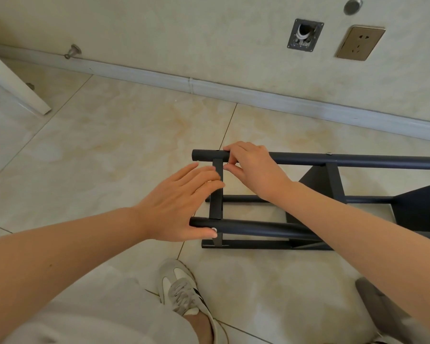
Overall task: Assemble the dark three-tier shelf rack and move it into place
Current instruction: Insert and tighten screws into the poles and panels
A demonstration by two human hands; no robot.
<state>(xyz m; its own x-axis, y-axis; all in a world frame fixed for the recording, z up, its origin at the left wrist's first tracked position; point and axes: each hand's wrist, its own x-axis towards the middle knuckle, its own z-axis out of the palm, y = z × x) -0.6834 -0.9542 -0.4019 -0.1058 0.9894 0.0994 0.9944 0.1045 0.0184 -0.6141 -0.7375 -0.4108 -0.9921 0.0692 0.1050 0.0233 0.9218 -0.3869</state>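
Forearms (60, 256) reach over a grey sneaker (184, 291); right hand (255, 170) pinches a small fastener (227, 165) at the crossbar (216, 194); left hand (181, 202) lies flat, fingers straight, steadying it; shelf rack (358, 161) lies sideways on the tiled floor (109, 135) near the wall (159, 33); frame looks largely joined; final fastening, righting and placing apparently remain.
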